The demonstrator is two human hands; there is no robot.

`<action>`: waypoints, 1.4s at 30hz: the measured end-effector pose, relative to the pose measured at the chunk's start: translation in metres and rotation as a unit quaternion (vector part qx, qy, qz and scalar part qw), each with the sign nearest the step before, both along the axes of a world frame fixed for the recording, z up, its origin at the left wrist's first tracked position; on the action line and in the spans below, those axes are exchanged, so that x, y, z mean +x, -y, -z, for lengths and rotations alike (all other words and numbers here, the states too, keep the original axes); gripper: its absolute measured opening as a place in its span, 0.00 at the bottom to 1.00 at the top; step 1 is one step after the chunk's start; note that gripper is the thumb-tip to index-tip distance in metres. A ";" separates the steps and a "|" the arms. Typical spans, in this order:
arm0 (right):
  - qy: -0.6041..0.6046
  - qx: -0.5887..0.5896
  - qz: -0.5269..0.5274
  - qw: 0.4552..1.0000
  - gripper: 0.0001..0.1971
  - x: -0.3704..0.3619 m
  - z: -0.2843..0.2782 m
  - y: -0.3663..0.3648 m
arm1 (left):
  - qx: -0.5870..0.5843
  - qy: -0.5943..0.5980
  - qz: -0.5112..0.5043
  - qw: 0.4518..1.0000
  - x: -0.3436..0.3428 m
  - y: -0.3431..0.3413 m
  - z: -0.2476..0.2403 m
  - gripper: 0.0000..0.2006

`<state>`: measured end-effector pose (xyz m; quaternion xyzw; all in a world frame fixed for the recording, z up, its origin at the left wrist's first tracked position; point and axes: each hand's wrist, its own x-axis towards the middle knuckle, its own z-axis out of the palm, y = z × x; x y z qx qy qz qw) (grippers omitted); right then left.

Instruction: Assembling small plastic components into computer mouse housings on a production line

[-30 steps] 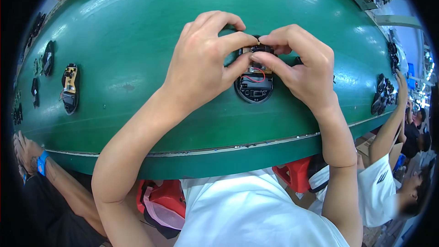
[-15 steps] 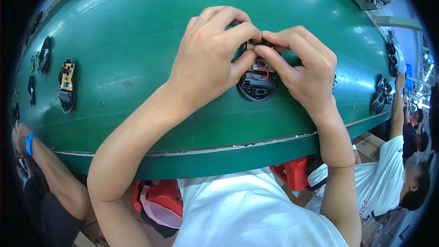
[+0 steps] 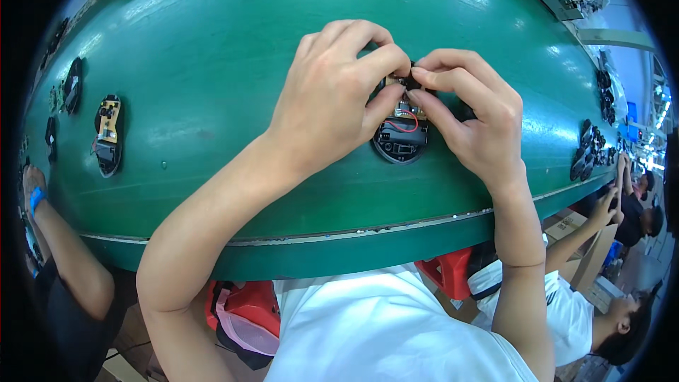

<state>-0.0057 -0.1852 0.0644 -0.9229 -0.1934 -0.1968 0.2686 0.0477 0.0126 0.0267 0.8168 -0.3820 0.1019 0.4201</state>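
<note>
An opened computer mouse (image 3: 401,147) lies on the green table between my hands, a black lower shell with a red wire across it. Part of a circuit board shows in its middle; my fingers cover much of its far end. My left hand (image 3: 332,92) is closed, thumb and forefinger pinching at the left of that far end. From the right, my right hand (image 3: 481,110) pinches there too, its fingertips close to the left ones. Any small part between the fingertips is hidden.
Another opened mouse with a tan circuit board (image 3: 108,134) lies to the left, with more black shells (image 3: 73,85) beyond. Several black parts (image 3: 587,150) are piled at the right edge. Co-workers sit on both sides; one forearm (image 3: 67,240) is at the left.
Both my hands and the mouse have shifted slightly nearer to me. My fingertips have moved a little on its far end. The co-worker on the right has drawn an arm back from the table.
</note>
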 end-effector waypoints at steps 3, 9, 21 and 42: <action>-0.005 0.002 -0.003 1.000 0.09 -0.002 -0.003 0.003 | 0.016 0.000 0.009 1.000 -0.001 0.003 -0.003 0.11; -0.035 -0.038 -0.009 0.999 0.08 -0.001 -0.013 0.001 | 0.036 0.015 0.001 0.999 -0.004 0.007 -0.005 0.11; -0.233 0.032 -0.006 0.972 0.12 0.013 -0.028 0.013 | -0.029 -0.077 0.056 0.995 -0.002 0.007 -0.007 0.08; -0.558 0.130 -0.002 0.820 0.13 0.068 -0.041 0.028 | -0.131 -0.017 0.025 0.991 -0.004 0.022 -0.005 0.03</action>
